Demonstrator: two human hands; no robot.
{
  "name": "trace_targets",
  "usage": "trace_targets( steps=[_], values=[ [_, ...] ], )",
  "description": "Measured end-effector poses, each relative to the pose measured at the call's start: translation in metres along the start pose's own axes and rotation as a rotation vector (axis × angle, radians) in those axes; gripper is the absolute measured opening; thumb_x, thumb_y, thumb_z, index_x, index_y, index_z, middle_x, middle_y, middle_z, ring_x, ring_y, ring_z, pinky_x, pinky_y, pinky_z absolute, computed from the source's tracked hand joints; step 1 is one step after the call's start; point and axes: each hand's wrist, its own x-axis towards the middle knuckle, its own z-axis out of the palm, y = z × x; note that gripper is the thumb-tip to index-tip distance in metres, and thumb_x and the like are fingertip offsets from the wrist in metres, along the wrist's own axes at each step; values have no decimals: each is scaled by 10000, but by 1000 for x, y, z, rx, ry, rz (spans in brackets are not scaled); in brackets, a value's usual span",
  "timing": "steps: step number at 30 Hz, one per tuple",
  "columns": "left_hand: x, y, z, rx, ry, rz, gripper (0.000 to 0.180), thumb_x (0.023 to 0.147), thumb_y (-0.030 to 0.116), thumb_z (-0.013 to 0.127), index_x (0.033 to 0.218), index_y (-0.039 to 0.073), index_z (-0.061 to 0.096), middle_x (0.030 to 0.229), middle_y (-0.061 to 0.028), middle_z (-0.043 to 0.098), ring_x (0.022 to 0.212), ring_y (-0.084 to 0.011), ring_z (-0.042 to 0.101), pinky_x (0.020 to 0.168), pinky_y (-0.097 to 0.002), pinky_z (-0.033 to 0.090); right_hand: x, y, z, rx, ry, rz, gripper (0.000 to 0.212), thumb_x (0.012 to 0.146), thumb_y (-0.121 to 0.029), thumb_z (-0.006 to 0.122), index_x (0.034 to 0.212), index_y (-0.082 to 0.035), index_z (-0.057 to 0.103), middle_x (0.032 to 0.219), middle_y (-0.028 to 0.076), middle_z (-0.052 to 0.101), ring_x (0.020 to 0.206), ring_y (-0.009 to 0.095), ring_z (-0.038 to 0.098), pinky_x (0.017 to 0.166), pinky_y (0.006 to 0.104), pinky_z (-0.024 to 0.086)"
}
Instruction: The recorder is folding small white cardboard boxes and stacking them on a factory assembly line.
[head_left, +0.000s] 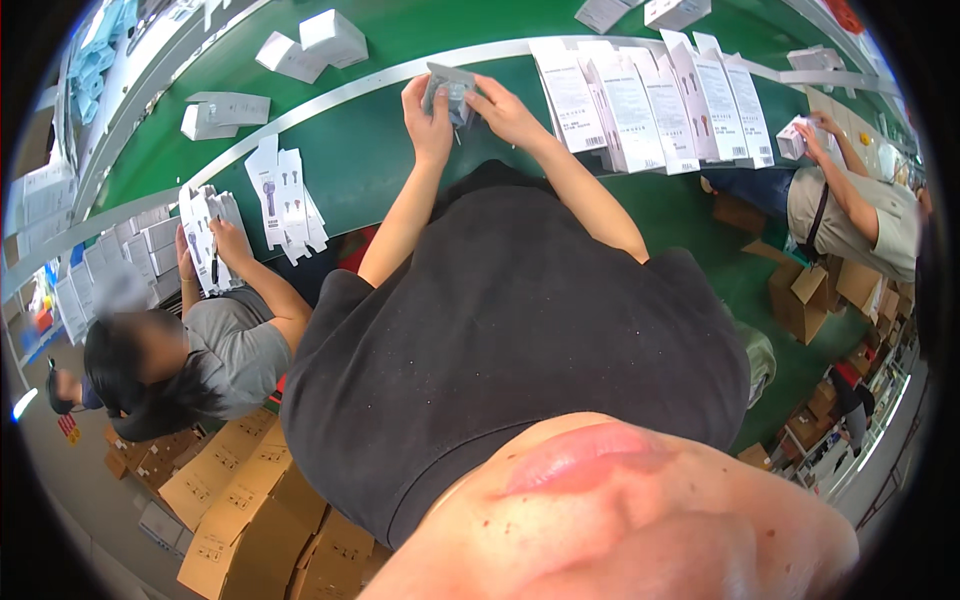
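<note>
Over green belt (370, 150), both hands' fingers (428, 100) on seemingly clear pouch (450, 88).

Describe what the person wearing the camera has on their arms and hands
Both arms are bare from the short sleeves of a black T-shirt down. The left hand and the right hand are bare too: no gloves show, and no watch, band or ring can be made out at this size.

Grey packet (449, 92) between 2 hands
</note>
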Motion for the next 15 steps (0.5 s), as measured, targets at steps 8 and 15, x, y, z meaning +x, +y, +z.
trace_targets(
  steps=[8,15],
  values=[
    [-20,-7,3,182,-67,253,311,892,96,684,1189,1,673,1492,-179,440,1283,-344,497,1062,-415,429,-3,8,5,-187,181,-330,373,930,-222,660,1262,-51,649,1228,123,655,1028,245,630,880,332,504],
    [-27,1,-7,299,-78,260,389,781,137,782,1145,26,702,1502,-175,432,1277,-355,500,1061,-424,437,-7,-6,14,-283,-2,-534,336,940,-210,665,1227,-37,655,1285,113,630,1140,263,591,991,325,465]
  ],
)
